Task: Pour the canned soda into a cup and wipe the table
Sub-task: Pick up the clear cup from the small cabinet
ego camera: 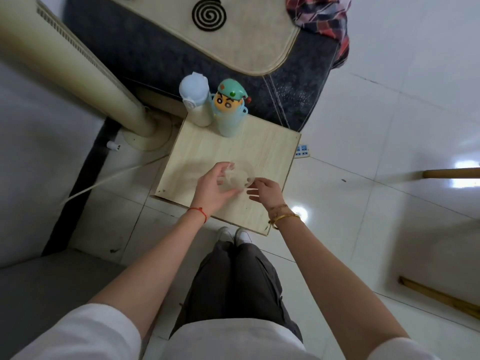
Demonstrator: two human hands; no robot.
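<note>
table (270,152) stands on floor, just before person's feet. two bottles (193,102) (230,110) touching, side by side at table's far left corner. cup (236,179) over near table centre, between left hand (211,189) and right hand (266,192). power strip (302,151) on floor right of table.

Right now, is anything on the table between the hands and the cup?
Nothing visible. Both hands are already at the clear cup: left hand around its left side, right hand at its right rim. The two bottles stand at the table's far edge.
</note>
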